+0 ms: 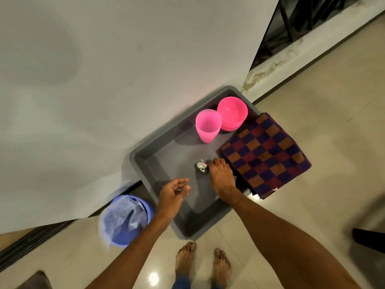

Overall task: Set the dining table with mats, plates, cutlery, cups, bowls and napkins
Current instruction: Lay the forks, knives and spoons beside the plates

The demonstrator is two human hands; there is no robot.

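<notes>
While both hands reach down into a grey rectangular plastic tray [158, 161] on the floor, the right hand [221, 176] lies palm-down on the tray bottom, fingers closed over shiny metal cutlery [201, 166]; only a spoon-like bowl end shows past the fingertips, rest hidden. Left hand [174, 193] hovers just beside it, fingers loosely curled, pinching a thin metal piece [183, 185] between thumb and fingertips; too blurred to tell which utensil. Hands near each other, not touching.

Further back in the tray: translucent pink plastic cup [207, 126], upright, possibly a nested stack, cannot tell. Just behind it and to the right, a stack of pink plastic bowls [232, 115], touching or almost touching the cup. Folded checked cloth mats, purple, maroon and orange [265, 154], lie over the tray's right rim, partly off it.

Left of the tray, a blue plastic bin with a clear liner bag [127, 220] stands against the white wall [93, 80]. Bare feet [203, 261] on the glossy beige tiled floor [323, 122], just in front of the tray.
</notes>
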